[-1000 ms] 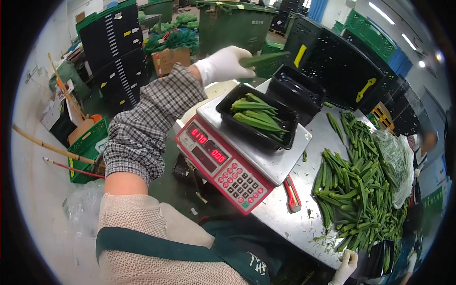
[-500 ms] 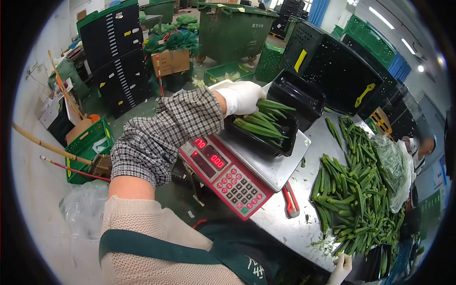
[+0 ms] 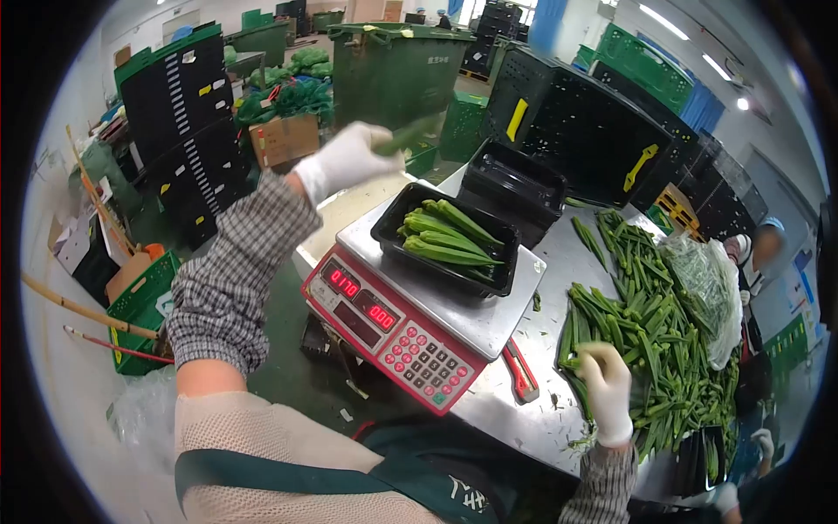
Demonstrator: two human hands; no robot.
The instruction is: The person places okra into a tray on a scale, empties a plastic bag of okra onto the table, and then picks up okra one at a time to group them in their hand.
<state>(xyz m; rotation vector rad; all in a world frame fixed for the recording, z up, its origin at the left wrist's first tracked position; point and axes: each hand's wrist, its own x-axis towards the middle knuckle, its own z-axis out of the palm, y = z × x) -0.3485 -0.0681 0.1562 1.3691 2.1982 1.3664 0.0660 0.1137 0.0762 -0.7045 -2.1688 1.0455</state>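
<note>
My left hand [image 3: 349, 160], in a white glove, is raised behind the scale and closed around an okra pod [image 3: 410, 136] blurred by motion. Below it, a black plastic tray [image 3: 384, 234] holding several okra pods [image 3: 449, 234] rests on the steel pan of the red weighing scale [image 3: 388, 336]. The scale display reads 0.170. My right hand [image 3: 605, 389], also white-gloved, is at the near left edge of the okra pile [image 3: 655, 336]. Its fingers are bent together; what lies between the fingertips is not clear.
Stacked empty black trays [image 3: 515, 183] stand behind the scale. A red box cutter [image 3: 521, 371] lies on the steel table [image 3: 497, 419]. Plastic bags [image 3: 698, 284] lie by the pile. Black crates [image 3: 585, 131] stand behind. Another person [image 3: 759, 253] is at the right.
My left hand has lifted away from the tray, up and to the left, carrying okra. My right hand has moved up from the bottom edge to the okra pile.
</note>
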